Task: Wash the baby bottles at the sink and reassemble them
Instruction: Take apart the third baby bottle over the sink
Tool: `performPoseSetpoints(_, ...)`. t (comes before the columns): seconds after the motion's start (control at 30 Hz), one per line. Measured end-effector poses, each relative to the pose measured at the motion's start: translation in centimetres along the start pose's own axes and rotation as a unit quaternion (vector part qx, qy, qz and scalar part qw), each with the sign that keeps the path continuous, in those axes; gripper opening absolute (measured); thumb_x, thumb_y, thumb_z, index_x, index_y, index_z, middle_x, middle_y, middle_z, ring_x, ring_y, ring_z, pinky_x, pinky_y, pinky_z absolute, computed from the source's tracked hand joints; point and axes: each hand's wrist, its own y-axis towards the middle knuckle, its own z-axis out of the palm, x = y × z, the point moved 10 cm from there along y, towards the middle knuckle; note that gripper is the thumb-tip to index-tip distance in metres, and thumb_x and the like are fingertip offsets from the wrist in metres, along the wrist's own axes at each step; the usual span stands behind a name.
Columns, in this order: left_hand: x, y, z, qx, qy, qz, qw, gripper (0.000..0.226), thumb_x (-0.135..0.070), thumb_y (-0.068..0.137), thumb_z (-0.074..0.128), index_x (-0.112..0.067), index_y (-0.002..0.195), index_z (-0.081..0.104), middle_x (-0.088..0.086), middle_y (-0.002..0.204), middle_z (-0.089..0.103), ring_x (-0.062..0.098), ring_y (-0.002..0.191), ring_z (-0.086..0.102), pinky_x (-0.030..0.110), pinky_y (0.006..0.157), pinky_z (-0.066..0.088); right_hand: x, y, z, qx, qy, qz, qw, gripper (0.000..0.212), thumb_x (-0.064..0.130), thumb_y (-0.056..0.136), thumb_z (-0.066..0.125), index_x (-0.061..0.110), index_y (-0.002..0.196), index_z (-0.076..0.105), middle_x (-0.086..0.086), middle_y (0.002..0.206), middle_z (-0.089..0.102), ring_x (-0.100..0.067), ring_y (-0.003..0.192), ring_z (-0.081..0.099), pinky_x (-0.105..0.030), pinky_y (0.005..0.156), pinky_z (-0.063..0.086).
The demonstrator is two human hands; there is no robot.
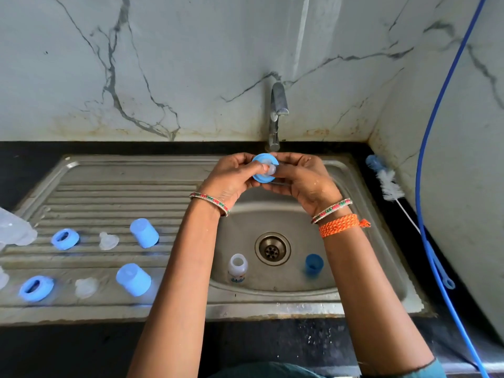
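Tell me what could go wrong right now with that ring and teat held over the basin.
Both hands, left hand and right hand, look wet and pinch the blue ring and clear teat above the basin; a slip could drop them near the open drain. The small bottle standing there could get knocked over.

Blue hose (pixel 425 148) hangs along marble wall (pixel 163 64).

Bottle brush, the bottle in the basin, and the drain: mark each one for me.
Bottle brush (pixel 388 184), head view, on its white bristles.
Bottle (pixel 237 267), head view, on its white body below the open neck.
Drain (pixel 272 249), head view, on the strainer's centre.
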Motion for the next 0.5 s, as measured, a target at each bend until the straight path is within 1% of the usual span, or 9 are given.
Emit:
performPoseSetpoints(0.1,0.0,0.1,0.1,-0.002,-0.026,-0.019,0.999,0.015,0.002,0.081,0.064,-0.011,0.076,0.06,-0.001,0.069,0.067,0.006,0.063,0.064,0.015,0.059,0.051,1.5,-0.3,0.6,0.027,-0.038,-0.016,0.999,0.02,-0.004,0.084,0.062,0.008,0.1,0.068,-0.013,0.091,0.073,-0.024,0.084,0.072,-0.033,0.077,0.059)
performPoseSetpoints(0.17,0.2,0.3,-0.5,-0.021,-0.043,-0.037,0.998,0.014,0.001,0.084,0.061,-0.012,0.079,0.059,0.002,0.074,0.065,0.009,0.069,0.063,0.016,0.059,0.053,2.1,-0.4,1.0,0.059,-0.034,-0.01,0.998,0.027,-0.008,0.085,0.055,0.005,0.105,0.067,-0.018,0.101,0.07,-0.027,0.091,0.069,-0.035,0.083,0.057)
performPoseSetpoints(0.23,0.5,0.4,-1.2,-0.043,-0.049,-0.046,0.997,0.014,0.004,0.086,0.057,-0.01,0.081,0.058,0.006,0.081,0.064,0.014,0.075,0.063,0.018,0.062,0.056,2.1,-0.4,1.0,0.07,-0.026,0.005,0.997,0.031,-0.007,0.084,0.051,0.001,0.111,0.065,-0.021,0.108,0.067,-0.028,0.094,0.067,-0.035,0.084,0.056)
performPoseSetpoints(0.33,0.3,0.2,-1.1,-0.056,-0.033,-0.03,0.997,0.012,0.004,0.084,0.061,-0.007,0.083,0.059,0.009,0.082,0.065,0.016,0.077,0.065,0.023,0.067,0.058,2.5,-0.3,0.7,0.053,-0.056,-0.02,0.997,0.024,-0.002,0.086,0.06,0.005,0.108,0.067,-0.015,0.102,0.071,-0.023,0.091,0.069,-0.031,0.081,0.057)
performPoseSetpoints(0.43,-0.1,-0.1,-0.7,-0.075,-0.014,-0.004,0.997,0.011,0.001,0.085,0.064,-0.007,0.081,0.057,0.009,0.079,0.064,0.01,0.066,0.066,0.021,0.064,0.057,2.4,-0.3,0.5,0.044,-0.056,-0.024,0.997,0.025,0.001,0.084,0.066,0.007,0.108,0.066,-0.014,0.103,0.071,-0.024,0.092,0.069,-0.033,0.083,0.057)
performPoseSetpoints(0.5,-0.4,-0.1,-0.6,-0.082,0.01,0.006,0.997,0.012,0.0,0.085,0.065,-0.008,0.079,0.057,0.009,0.078,0.065,0.009,0.065,0.065,0.02,0.063,0.057,2.2,-0.4,0.2,0.038,-0.045,-0.019,0.998,0.027,0.001,0.083,0.066,0.006,0.11,0.065,-0.015,0.105,0.07,-0.025,0.092,0.069,-0.033,0.082,0.057)
